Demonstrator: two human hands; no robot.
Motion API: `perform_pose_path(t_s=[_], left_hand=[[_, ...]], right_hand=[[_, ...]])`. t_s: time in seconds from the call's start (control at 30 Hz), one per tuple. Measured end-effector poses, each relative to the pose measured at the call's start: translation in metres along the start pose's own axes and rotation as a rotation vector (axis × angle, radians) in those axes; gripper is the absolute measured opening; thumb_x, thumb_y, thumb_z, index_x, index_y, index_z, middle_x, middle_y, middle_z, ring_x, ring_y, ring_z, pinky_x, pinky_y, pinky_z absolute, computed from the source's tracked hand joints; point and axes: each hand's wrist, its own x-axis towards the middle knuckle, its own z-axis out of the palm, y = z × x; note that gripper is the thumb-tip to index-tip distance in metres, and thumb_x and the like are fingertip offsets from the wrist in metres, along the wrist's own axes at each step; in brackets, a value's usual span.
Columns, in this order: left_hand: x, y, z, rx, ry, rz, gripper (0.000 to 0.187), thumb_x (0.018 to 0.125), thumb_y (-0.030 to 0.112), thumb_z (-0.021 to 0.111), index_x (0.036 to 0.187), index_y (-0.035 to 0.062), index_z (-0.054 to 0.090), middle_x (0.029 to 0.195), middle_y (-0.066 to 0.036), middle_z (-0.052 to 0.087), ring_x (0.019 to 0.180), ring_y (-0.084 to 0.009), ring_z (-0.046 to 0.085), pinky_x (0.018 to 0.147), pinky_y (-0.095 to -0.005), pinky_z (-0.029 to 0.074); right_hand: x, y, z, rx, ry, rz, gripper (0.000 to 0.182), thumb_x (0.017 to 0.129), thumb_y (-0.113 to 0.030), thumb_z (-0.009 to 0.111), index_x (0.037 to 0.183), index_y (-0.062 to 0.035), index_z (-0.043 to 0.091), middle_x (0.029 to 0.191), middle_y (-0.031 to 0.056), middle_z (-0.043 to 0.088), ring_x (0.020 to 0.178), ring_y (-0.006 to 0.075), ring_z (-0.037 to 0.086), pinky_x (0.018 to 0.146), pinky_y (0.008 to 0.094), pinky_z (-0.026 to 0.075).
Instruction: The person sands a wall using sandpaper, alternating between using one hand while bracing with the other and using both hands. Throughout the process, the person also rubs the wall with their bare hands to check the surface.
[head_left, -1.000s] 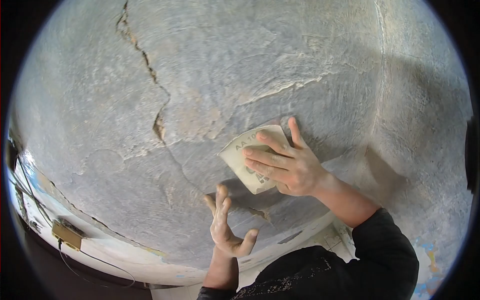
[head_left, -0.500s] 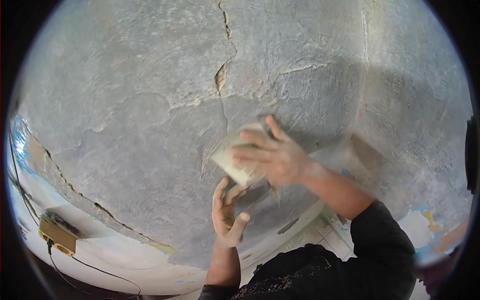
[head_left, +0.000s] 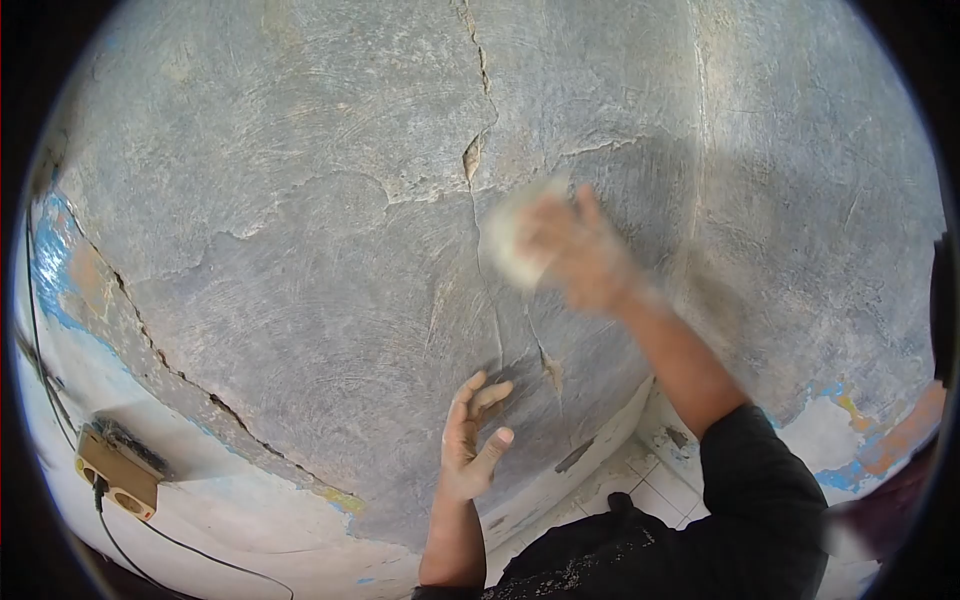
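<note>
My right hand [head_left: 585,255], blurred by motion, presses a pale flat sheet [head_left: 512,240] against the grey plastered wall [head_left: 330,290]. The fingers lie over the sheet, whose corners are smeared in the blur. Just left of the sheet, a thin crack [head_left: 472,165] runs down the wall, with a small broken-out hollow along it. Lower down, my left hand [head_left: 472,435] is raised close to the wall, palm turned inward, fingers loosely curled and apart from the thumb. Nothing sits in that hand, and its fingers look dusty.
At the lower left, a power socket strip [head_left: 115,475] hangs on the wall with a plugged-in cable. A longer crack [head_left: 215,400] slants across the left side beside peeling paint. A wall corner [head_left: 697,130] stands at right. Floor tiles [head_left: 650,490] show below.
My right hand has moved up and slightly right with the pale sheet, away from my left hand. My left hand stays low, a little farther right in view. The view has shifted slightly.
</note>
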Motion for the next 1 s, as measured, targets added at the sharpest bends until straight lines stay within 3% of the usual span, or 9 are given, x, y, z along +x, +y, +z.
perform_pose_path(t_s=[0.1,0.2,0.33,0.43,0.57,0.7,0.73,0.83,1.0], left_hand=[[-0.001,0.000,0.000,0.032,-0.034,0.007,0.070,0.087,0.014,0.067,0.144,-0.0004,0.029,0.131,-0.017,0.053,0.126,-0.0272,0.048,0.105,-0.0437,0.035],[0.004,-0.001,0.006,0.066,-0.060,0.011,0.070,0.088,0.013,0.067,0.144,-0.0010,0.029,0.132,-0.017,0.053,0.126,-0.0284,0.048,0.105,-0.0440,0.036],[0.019,-0.014,0.021,0.060,-0.088,-0.014,0.070,0.087,0.011,0.067,0.144,-0.0010,0.028,0.133,-0.017,0.052,0.126,-0.0286,0.048,0.105,-0.0444,0.036],[0.033,-0.021,0.032,0.045,-0.109,-0.025,0.070,0.088,0.011,0.067,0.144,-0.0009,0.028,0.134,-0.017,0.051,0.126,-0.0287,0.048,0.104,-0.0449,0.036],[0.045,-0.031,0.051,-0.007,-0.116,-0.044,0.069,0.088,0.016,0.066,0.144,-0.0005,0.029,0.134,-0.017,0.051,0.127,-0.0293,0.047,0.105,-0.0462,0.036],[0.066,-0.048,0.071,0.005,-0.145,-0.061,0.067,0.088,0.013,0.067,0.144,0.0000,0.031,0.137,-0.017,0.050,0.126,-0.0275,0.048,0.104,-0.0436,0.037],[0.074,-0.053,0.078,0.007,-0.148,-0.067,0.067,0.088,0.013,0.067,0.144,0.0000,0.031,0.137,-0.017,0.050,0.126,-0.0275,0.048,0.104,-0.0436,0.037],[0.087,-0.069,0.099,0.011,-0.133,-0.173,0.068,0.087,0.020,0.068,0.142,-0.0006,0.034,0.136,-0.018,0.050,0.128,-0.0297,0.047,0.107,-0.0456,0.033],[0.102,-0.091,0.117,0.010,-0.189,-0.174,0.064,0.088,0.010,0.066,0.142,-0.0009,0.034,0.137,-0.018,0.050,0.129,-0.0285,0.046,0.106,-0.0429,0.033]], right_hand=[[-0.010,0.062,0.002,0.653,0.493,0.968,0.041,0.098,-0.015,0.042,0.138,-0.0087,0.047,0.145,0.0126,0.045,0.137,0.0248,0.037,0.113,0.0493,0.022],[-0.020,0.075,0.017,0.458,0.540,0.988,0.042,0.099,-0.021,0.044,0.140,-0.0107,0.046,0.146,0.0149,0.042,0.139,0.0252,0.035,0.115,0.0515,0.016],[-0.018,0.013,0.016,0.182,0.173,0.004,0.040,0.100,-0.029,0.041,0.139,-0.0218,0.048,0.149,0.0072,0.040,0.142,0.0268,0.029,0.117,0.0529,0.008],[-0.043,0.048,0.025,0.088,0.271,0.163,0.040,0.101,-0.028,0.040,0.139,-0.0208,0.048,0.148,0.0038,0.042,0.141,0.0275,0.031,0.116,0.0536,0.011],[-0.108,0.149,0.044,0.646,0.362,1.495,0.043,0.100,-0.030,0.042,0.139,-0.0107,0.047,0.143,0.0131,0.046,0.134,0.0314,0.041,0.112,0.0550,0.018],[-0.094,0.102,0.043,0.147,0.483,0.788,0.041,0.098,-0.029,0.043,0.134,-0.0089,0.050,0.143,0.0157,0.045,0.133,0.0327,0.040,0.113,0.0548,0.018],[-0.094,0.081,0.058,0.026,0.066,0.705,0.039,0.097,-0.027,0.044,0.132,-0.0124,0.052,0.146,0.0118,0.042,0.138,0.0304,0.035,0.115,0.0563,0.014],[-0.103,0.035,0.046,0.463,0.111,-0.055,0.042,0.095,-0.024,0.047,0.136,-0.0173,0.051,0.149,0.0064,0.039,0.141,0.0253,0.030,0.118,0.0505,0.011],[-0.161,0.140,0.063,0.657,0.476,0.891,0.047,0.099,-0.030,0.044,0.141,-0.0097,0.044,0.148,0.0132,0.040,0.139,0.0340,0.033,0.117,0.0483,0.018]])
